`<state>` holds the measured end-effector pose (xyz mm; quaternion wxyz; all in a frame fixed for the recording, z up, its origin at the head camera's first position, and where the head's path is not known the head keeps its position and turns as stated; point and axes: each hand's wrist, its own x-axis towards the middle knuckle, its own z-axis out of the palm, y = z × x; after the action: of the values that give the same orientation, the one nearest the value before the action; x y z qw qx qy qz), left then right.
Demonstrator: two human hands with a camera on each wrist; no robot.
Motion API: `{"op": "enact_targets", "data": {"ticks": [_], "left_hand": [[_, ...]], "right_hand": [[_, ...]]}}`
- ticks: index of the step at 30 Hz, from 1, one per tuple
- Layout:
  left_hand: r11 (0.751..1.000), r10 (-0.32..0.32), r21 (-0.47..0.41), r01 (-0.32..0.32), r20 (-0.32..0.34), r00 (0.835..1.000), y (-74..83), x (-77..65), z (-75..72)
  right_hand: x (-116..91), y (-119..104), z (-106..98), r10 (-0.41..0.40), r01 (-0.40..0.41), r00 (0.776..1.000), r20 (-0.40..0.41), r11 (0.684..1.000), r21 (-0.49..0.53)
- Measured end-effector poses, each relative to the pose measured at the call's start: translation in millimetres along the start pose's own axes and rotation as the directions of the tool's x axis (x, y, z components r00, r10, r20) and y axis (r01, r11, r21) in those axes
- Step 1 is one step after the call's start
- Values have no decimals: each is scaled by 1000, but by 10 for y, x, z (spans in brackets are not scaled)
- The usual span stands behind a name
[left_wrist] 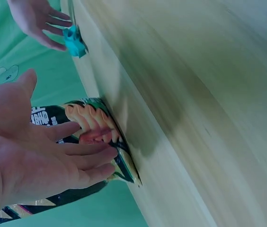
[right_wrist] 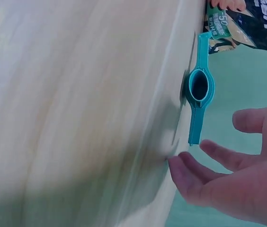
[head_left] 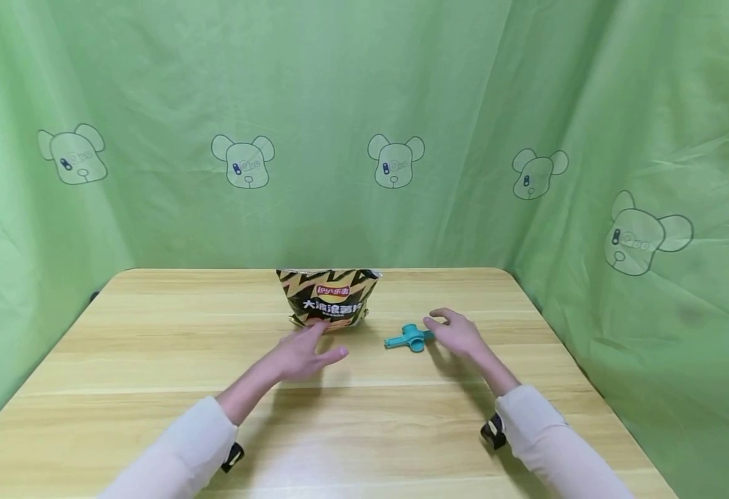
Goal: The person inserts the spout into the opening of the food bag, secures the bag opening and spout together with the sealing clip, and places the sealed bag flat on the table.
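Observation:
A Lay's potato chip bag [head_left: 333,299] with zigzag stripes stands upright on the table. My left hand [head_left: 302,353] hovers before its lower front, fingers extended toward it and thumb spread; in the left wrist view the fingers overlap the chip bag [left_wrist: 93,123]. To the right of the bag lies a teal bag clip [head_left: 412,337], with a round spout in its middle and a flat arm to either side. Close to the clip's right end is my right hand [head_left: 458,334], fingers loosely bent and holding nothing. The right wrist view shows its fingertips just short of the clip [right_wrist: 195,125].
The light wooden table [head_left: 152,360] ends at a rounded far edge. Green curtains [head_left: 314,83] printed with bear heads hang behind it and along both sides. Dark devices are strapped under both sleeves [head_left: 527,416].

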<state>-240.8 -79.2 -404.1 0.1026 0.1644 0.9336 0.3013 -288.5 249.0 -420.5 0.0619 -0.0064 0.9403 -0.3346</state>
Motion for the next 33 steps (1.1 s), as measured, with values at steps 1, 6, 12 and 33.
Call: {"op": "enact_targets", "data": {"ticks": [1,6,12,33], "left_hand": [[1000,-3,-17,3,8,1000,12,6,8],[997,-4,-72,8,51,999,62,31,42],[996,9,-94,-2,75,997,108,70,63],[917,-5,-397,42,94,996,98,165,59]], "right_hand": [[7,6,-2,4,-4,1000,8,1000,9],[40,37,-11,29,-33,999,42,996,80],[65,43,-20,44,-58,997,69,973,225],[77,34,-11,-90,-143,952,293,717,682]]}}
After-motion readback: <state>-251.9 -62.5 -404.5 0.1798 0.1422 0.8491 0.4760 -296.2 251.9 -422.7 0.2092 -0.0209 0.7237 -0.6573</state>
